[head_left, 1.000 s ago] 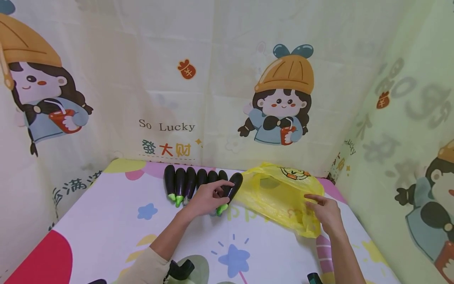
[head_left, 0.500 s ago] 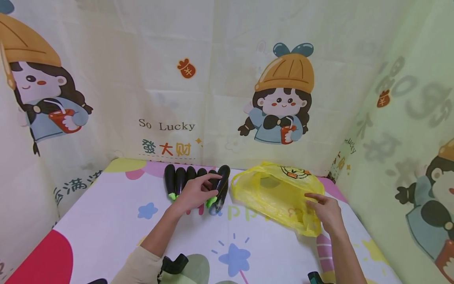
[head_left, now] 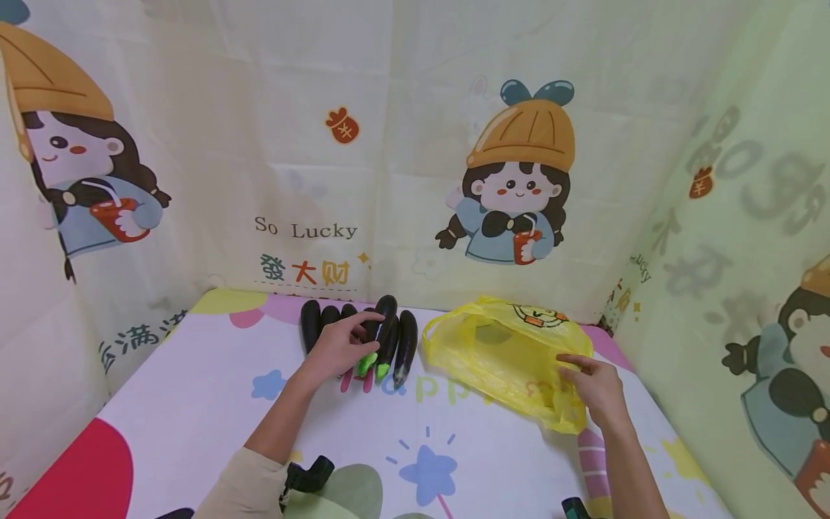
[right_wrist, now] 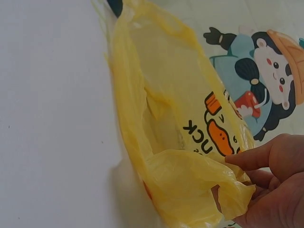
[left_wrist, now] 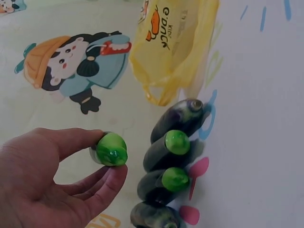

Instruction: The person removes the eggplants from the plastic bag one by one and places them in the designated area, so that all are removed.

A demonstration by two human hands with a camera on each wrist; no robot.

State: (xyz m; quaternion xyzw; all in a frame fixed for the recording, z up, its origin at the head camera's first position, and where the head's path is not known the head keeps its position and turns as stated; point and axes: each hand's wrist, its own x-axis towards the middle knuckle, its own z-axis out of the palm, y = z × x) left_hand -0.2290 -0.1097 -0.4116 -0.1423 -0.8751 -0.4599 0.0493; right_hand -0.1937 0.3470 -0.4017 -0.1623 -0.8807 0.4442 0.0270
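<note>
My left hand (head_left: 333, 349) pinches a dark purple eggplant (head_left: 386, 310) between thumb and fingers. In the left wrist view, the green stem end of the held eggplant (left_wrist: 112, 149) faces the camera, above and to the side of the row. Several more eggplants (head_left: 406, 339) lie side by side at the back of the table, some partly hidden behind my left hand. To their right a yellow plastic bag (head_left: 493, 375) lies on its side, its mouth spread wide. At the bag's right edge, my right hand (right_wrist: 275, 190) grips the crumpled plastic near a handle.
The table (head_left: 350, 440) has a white cloth with coloured prints. Cartoon-printed curtains (head_left: 402, 194) rise right behind the row and at both sides. Dark camera mounts (head_left: 310, 476) sit near the wrists.
My left hand has carried the held eggplant leftward over the row, uncovering the eggplants at its right end. My right hand and the yellow bag have stayed in place.
</note>
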